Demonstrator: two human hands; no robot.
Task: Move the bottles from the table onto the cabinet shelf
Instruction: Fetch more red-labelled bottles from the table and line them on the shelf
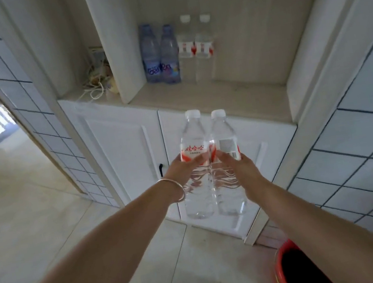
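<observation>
Two clear white-capped, red-labelled bottles [209,162] upright, touching; left grip [182,169], right grip [238,165] each curled round one

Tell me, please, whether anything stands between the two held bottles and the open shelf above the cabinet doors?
Nothing visible does. The left hand and right hand hold two clear bottles before the shelf, whose front is bare; four bottles stand at its back.

Held water bottles [209,162]: clear glossy plastic, white caps, paper-like red-white labels. Cabinet shelf [210,96]: matt pale wood grain. Cabinet doors [123,151] below shelf: smooth white. Bracelet [175,187]: shiny metal.
</observation>
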